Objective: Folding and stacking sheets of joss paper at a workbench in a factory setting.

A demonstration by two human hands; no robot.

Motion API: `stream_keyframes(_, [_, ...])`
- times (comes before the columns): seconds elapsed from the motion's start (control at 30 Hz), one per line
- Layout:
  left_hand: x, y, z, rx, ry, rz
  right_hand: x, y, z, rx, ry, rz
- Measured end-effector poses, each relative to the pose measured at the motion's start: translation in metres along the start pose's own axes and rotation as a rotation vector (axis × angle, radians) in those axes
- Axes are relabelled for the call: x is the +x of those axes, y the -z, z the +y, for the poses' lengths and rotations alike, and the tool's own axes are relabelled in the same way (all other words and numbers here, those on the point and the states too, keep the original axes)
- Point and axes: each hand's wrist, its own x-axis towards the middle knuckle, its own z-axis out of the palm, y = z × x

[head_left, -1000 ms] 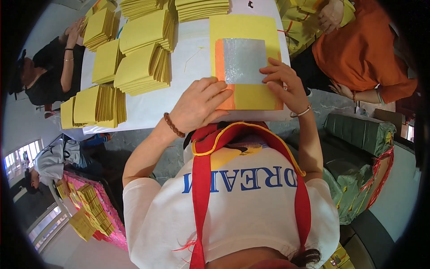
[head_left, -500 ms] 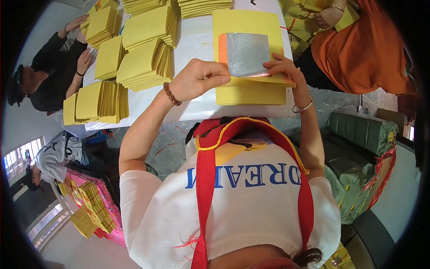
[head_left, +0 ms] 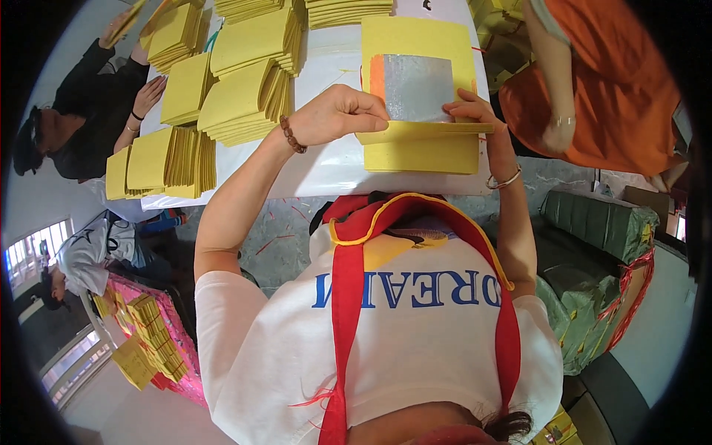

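Observation:
In front of me on the white-covered table lies a stack of yellow paper sheets (head_left: pixel 421 158). A silver foil square (head_left: pixel 420 87) with an orange strip at its left edge lies on the top sheet. The near edge of that sheet, the folded flap (head_left: pixel 430 128), is raised and partly covers the foil. My left hand (head_left: pixel 343 115) pinches the flap's left end between thumb and fingers. At its right end my right hand (head_left: pixel 482 122) grips the flap, with fingers reaching over toward the foil; the thumb is hidden.
Folded yellow paper bundles (head_left: pixel 245 96) stand in rows on the table (head_left: pixel 322 167) to my left. A co-worker in black (head_left: pixel 85 122) is at the far left, another in orange (head_left: pixel 586 104) at the right. Green wrapped bales (head_left: pixel 593 230) stand behind on the right.
The flap has come up and further over the foil, hiding more of its near edge. The orange-clad co-worker's arm has swung nearer; the black-clad one now lifts a yellow piece.

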Motion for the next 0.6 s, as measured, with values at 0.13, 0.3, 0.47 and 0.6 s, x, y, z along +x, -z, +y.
stream_keyframes(0.13, [0.001,0.003,0.007,0.062,0.05,-0.043,0.0,0.001,0.001,-0.016,-0.028,-0.001])
stream_keyframes(0.3, [0.005,0.005,0.003,0.027,0.082,-0.051,0.0,0.001,0.001,-0.015,-0.034,0.012])
stream_keyframes(0.47, [0.005,0.004,0.005,0.011,0.092,-0.029,0.001,0.004,-0.002,0.013,0.037,-0.028])
stream_keyframes(0.6, [0.006,0.006,0.007,0.02,0.107,-0.047,0.001,0.005,-0.009,-0.044,0.007,-0.062])
